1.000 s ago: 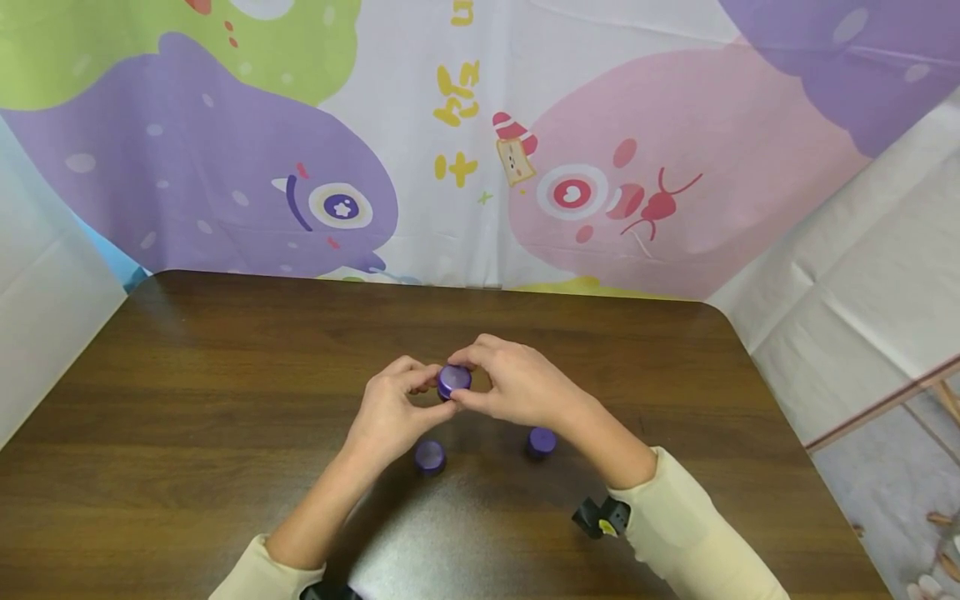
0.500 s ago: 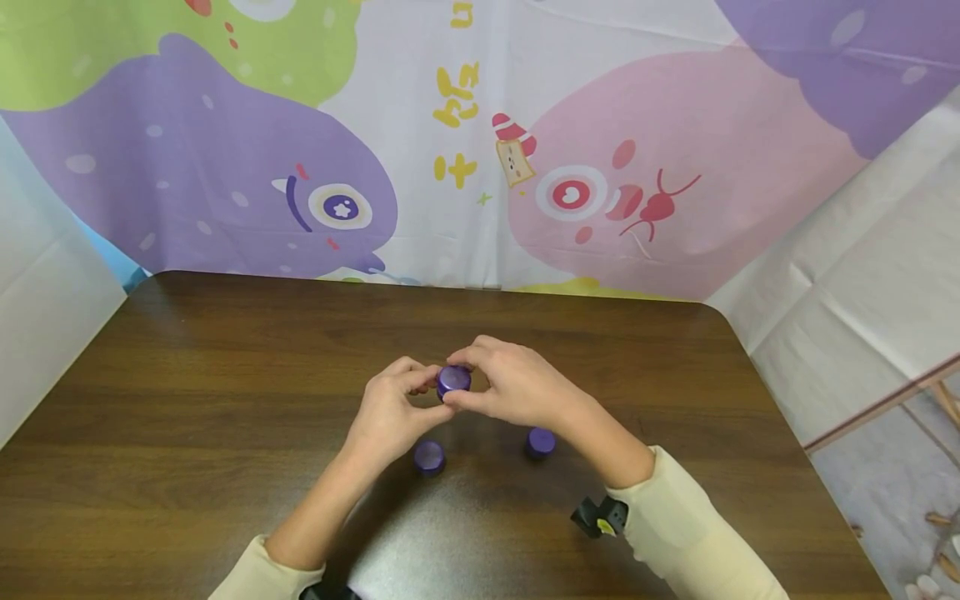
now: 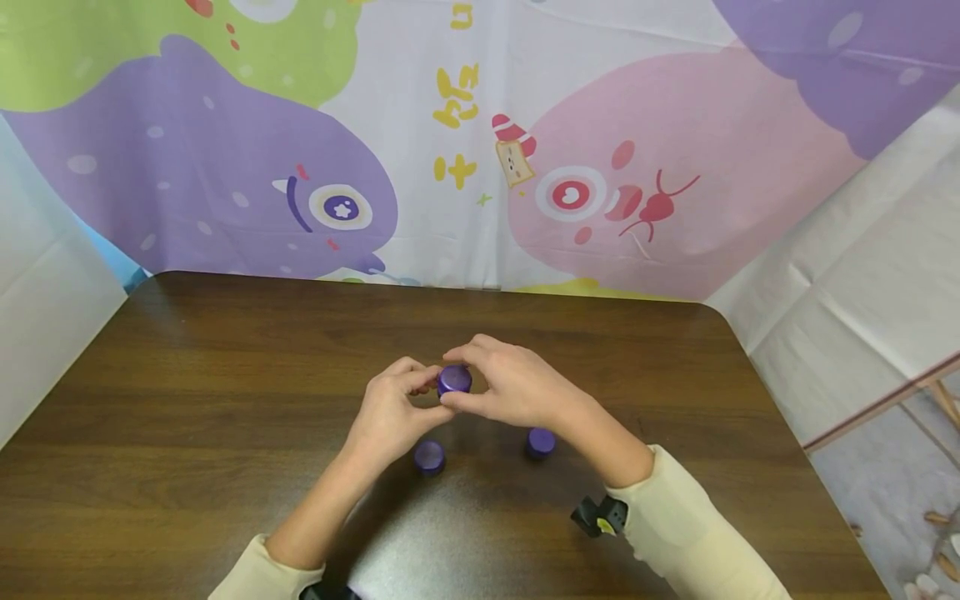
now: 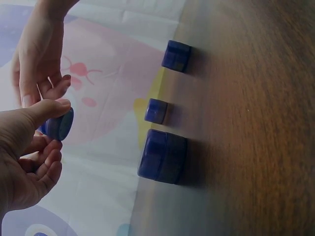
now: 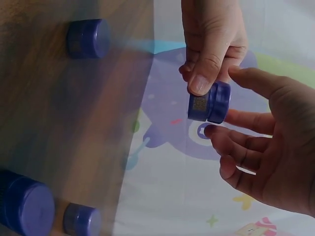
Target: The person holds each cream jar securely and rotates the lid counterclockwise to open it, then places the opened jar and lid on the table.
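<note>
While the small purple jar (image 3: 454, 380) is held up in the air between the two hands, clear of the table (image 3: 247, 392), what matters most is how it sits to each of them: its short axis runs close to upright with a slight lean, body below and lid (image 5: 220, 102) above, the flat round top facing up toward the head camera. Both hands are at the jar, so neither has any distance to cross; the left hand (image 3: 386, 408) comes from its left side and pinches the body, its thumb pressed against the wall just beside a speckled gold label (image 5: 199, 104). From the right side, the right hand (image 3: 521, 385) has thumb and fingers curved about the lid, one on its far side and one on its near side; the right wrist view shows a gap by the thumb and a finger close against the lid's edge, so I cannot tell whether it grips. Nearer the person, a left jar (image 3: 430, 457) stands upright close to the left wrist, and a right jar (image 3: 541, 442) stands just beside the right forearm. A third jar (image 4: 156, 111), which does not show in the head view, stands between these two in the left wrist view. Past the table's far edge hangs a cloth (image 3: 472, 242) printed with cartoon creatures
</note>
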### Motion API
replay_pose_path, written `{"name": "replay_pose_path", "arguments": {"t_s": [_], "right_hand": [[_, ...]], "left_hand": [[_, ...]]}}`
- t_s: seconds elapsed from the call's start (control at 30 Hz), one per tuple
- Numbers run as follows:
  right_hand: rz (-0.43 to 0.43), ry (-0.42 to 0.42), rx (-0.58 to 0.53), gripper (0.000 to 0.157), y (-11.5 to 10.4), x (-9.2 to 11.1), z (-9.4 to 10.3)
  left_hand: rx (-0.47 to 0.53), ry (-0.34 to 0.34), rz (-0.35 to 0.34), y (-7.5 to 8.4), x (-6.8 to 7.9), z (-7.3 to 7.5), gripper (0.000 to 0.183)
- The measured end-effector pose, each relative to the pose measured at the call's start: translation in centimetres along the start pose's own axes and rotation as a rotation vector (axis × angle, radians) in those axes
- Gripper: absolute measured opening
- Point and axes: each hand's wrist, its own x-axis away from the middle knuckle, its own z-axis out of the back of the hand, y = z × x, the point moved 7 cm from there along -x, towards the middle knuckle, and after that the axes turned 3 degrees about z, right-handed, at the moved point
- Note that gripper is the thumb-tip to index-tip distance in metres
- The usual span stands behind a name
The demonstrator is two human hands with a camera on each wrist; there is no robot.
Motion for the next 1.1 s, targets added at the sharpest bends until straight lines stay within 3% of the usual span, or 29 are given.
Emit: {"name": "replay_pose_path", "arguments": {"t_s": [0.2, 0.47, 0.8, 1.1], "right_hand": [[0.023, 0.017, 0.024, 0.036, -0.03, -0.16, 0.01], [0.043, 0.000, 0.031, 0.046, -0.33, -0.12, 0.11], [0.015, 0.051, 0.054, 0.035, -0.19, -0.18, 0.12], [0.001, 0.017, 0.077, 0.042, -0.21, -0.39, -0.08]], "left_hand": [[0.007, 0.001, -0.009, -0.03, -0.05, -0.09, 0.029], [0.007, -0.004, 0.005, -0.11, -0.05, -0.15, 0.033], [0.017, -0.017, 0.013, -0.12, 0.00, -0.25, 0.032], [0.015, -0.032, 0.031, -0.23, -0.05, -0.29, 0.034]]}}
